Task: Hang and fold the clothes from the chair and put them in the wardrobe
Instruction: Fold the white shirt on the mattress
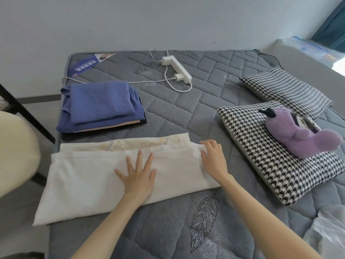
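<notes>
A white garment (82,176) lies folded into a long band across the near part of the grey quilted mattress (186,113). My left hand (137,171) presses flat on its middle with fingers spread. At the band's right end my right hand (213,158) rests, fingers bent over the fabric's edge. Behind the band sits a stack of folded clothes (100,107), blue on top with beige and black layers under it.
A white power strip (177,69) with chargers and cables lies at the back of the mattress. Two houndstooth pillows (261,157) sit on the right, a purple plush toy (298,135) on the nearer one. A cream chair (15,150) stands left; a plastic bag (328,234) lies lower right.
</notes>
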Demonstrator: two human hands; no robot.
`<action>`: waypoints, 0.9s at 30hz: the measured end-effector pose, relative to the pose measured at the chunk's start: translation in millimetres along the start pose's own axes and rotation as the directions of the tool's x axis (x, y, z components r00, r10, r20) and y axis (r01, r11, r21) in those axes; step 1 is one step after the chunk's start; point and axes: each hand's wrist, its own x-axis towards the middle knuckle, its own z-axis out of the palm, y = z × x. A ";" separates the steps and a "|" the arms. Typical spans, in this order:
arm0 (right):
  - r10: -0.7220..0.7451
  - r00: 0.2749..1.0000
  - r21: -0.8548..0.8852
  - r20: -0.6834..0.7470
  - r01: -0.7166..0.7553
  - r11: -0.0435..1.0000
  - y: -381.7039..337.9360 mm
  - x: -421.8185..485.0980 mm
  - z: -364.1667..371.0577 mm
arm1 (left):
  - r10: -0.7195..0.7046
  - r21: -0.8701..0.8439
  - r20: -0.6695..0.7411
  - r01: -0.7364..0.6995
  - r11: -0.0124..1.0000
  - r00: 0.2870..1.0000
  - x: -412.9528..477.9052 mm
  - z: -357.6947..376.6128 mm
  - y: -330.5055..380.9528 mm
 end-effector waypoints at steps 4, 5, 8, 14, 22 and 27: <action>0.129 0.947 -0.019 0.293 -0.129 0.991 -15.7 27.7 3.6 | 0.104 0.071 -0.170 -0.093 0.993 0.980 15.8 -24.1 -19.6; 0.173 0.922 -0.058 0.347 -0.163 0.985 -16.5 31.9 4.6 | 0.107 0.106 -0.172 -0.090 0.990 0.979 19.0 -28.4 -24.6; 0.208 0.916 -0.158 0.343 -0.162 0.974 -15.2 37.3 7.3 | 0.095 0.164 -0.113 -0.076 0.984 0.989 27.3 -34.8 -37.3; 0.078 0.994 -0.069 0.070 -0.073 0.995 -17.1 36.2 -4.4 | 0.037 0.152 -0.188 -0.008 0.988 0.981 43.2 -41.5 -60.6; 0.167 0.982 -0.031 0.090 -0.164 0.986 -31.2 46.9 7.1 | -0.011 0.145 -0.289 0.056 0.988 0.957 51.4 -57.0 -85.0; 0.116 0.993 0.219 0.020 -0.118 0.969 -47.2 33.1 22.7 | -0.030 0.065 -0.375 0.059 0.996 0.926 39.5 -53.5 -97.4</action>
